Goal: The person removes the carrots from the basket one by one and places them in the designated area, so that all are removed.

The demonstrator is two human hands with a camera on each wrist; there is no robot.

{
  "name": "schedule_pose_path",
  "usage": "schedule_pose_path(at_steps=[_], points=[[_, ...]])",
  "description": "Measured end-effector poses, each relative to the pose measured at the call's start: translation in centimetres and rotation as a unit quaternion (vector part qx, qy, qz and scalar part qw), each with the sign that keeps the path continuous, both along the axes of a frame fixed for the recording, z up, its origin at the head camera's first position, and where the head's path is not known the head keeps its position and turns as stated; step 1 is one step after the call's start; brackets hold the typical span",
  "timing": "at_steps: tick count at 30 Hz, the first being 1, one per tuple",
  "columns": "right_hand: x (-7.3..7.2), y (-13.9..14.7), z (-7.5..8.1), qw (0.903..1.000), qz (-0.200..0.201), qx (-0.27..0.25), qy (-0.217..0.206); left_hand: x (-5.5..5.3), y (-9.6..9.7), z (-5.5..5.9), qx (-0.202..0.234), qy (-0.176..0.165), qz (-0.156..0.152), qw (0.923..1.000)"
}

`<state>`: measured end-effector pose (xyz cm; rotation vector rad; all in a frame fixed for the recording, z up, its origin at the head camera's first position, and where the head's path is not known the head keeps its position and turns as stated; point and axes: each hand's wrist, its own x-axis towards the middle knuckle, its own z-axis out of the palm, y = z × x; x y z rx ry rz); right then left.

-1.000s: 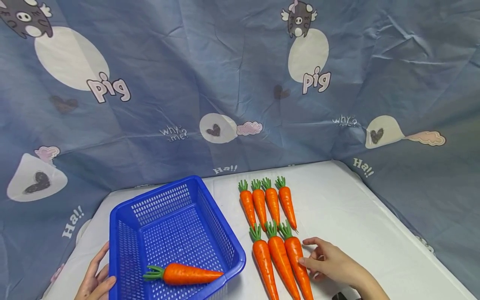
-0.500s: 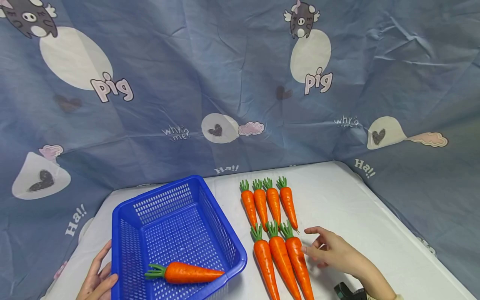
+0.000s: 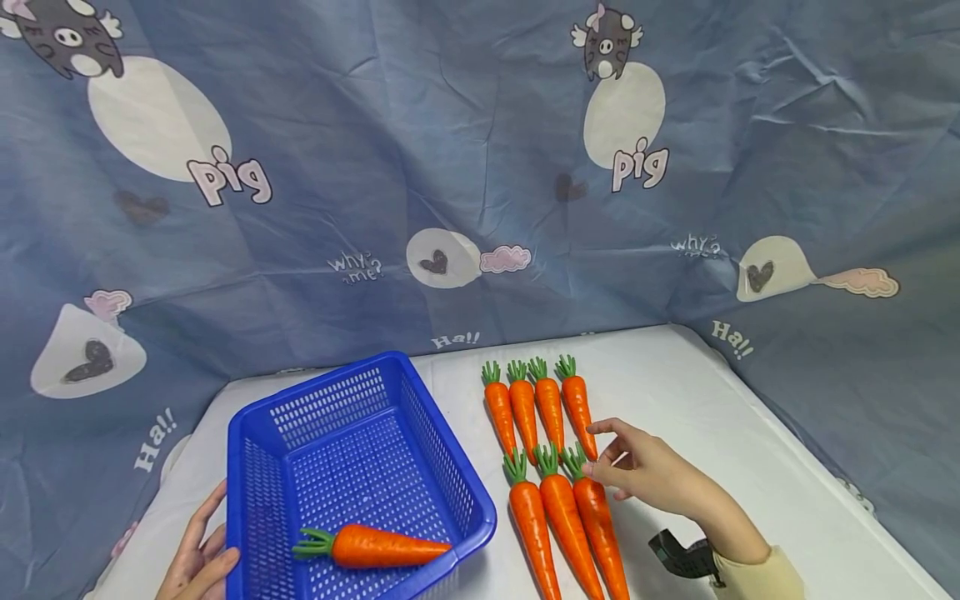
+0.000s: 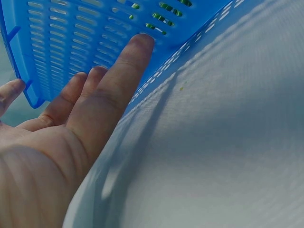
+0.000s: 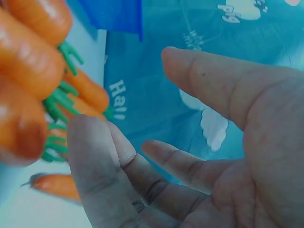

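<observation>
My left hand (image 3: 197, 550) is at the left side of a blue plastic basket (image 3: 360, 475); its fingers lie fairly straight against the slotted outer wall, with the thumb at the rim. One carrot (image 3: 386, 547) with a green top lies inside the basket. My right hand (image 3: 637, 467) hovers over the carrots to the right, fingers spread and holding nothing. Its index fingertip is beside the tip of the rightmost far-row carrot (image 3: 575, 400), and its thumb overlaps the green top of the rightmost near-row carrot (image 3: 597, 525). The right wrist view shows a gap between thumb and fingers.
More carrots lie side by side in a far row (image 3: 522, 408) and a near row (image 3: 534, 533) on the white-covered table (image 3: 720, 433). A blue printed cloth (image 3: 480, 167) hangs behind and along the sides. A black device (image 3: 682, 557) is strapped at the right wrist.
My right hand has moved away from the near-row carrot's side, up toward the far row. The left hand stays against the basket. The whole view has shifted slightly.
</observation>
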<state>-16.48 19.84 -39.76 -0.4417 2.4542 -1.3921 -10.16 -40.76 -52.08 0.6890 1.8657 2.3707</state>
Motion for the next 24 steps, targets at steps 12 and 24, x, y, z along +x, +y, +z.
schedule_pose_path(at_steps=[12, 24], points=[[-1.9, -4.5, 3.1, 0.9953, 0.061, 0.042, 0.063, -0.3, -0.2, -0.1, 0.006, 0.007, -0.015, 0.9998], [-3.3, -10.9, 6.0, 0.9812, 0.119, 0.103, 0.111, -0.4, -0.6, -0.3, 0.000, 0.013, -0.007, 0.9999]])
